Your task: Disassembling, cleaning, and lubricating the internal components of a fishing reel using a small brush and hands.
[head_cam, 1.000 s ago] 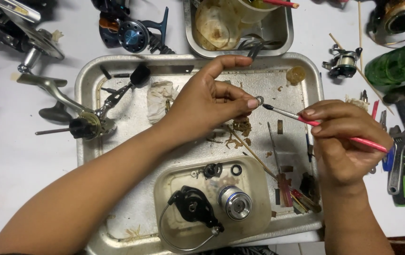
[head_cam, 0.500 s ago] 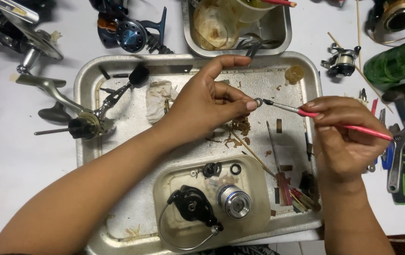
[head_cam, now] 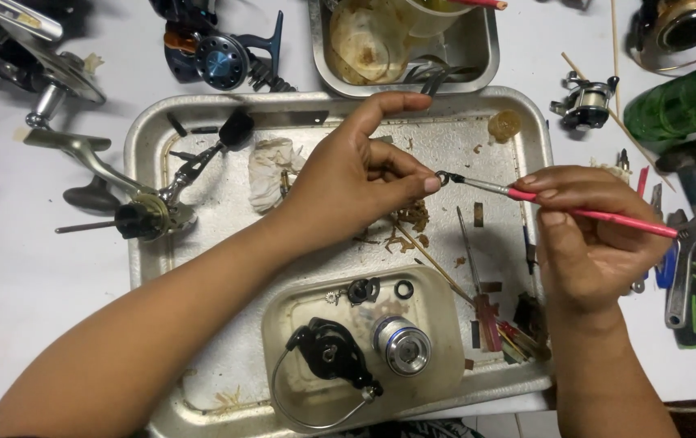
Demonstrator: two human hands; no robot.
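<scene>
1. Compared with a moment before, the pink-handled brush (head_cam: 575, 207) is raised a little and kept against the small metal ring (head_cam: 443, 177); the cleaning seems to go on.
2. The ring, small and shiny, is pinched over the metal tray (head_cam: 141, 162) by the closed left hand (head_cam: 356, 178) fingertips.
3. The brush is gripped by the right hand (head_cam: 591, 235), fingers closed around it.

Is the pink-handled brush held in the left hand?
No, the right hand holds the pink-handled brush, while the left hand pinches a small ring at its tip.

White table (head_cam: 7, 268) carries a metal tray (head_cam: 141, 268), reel parts (head_cam: 218, 57) and tools (head_cam: 693, 268).
</scene>
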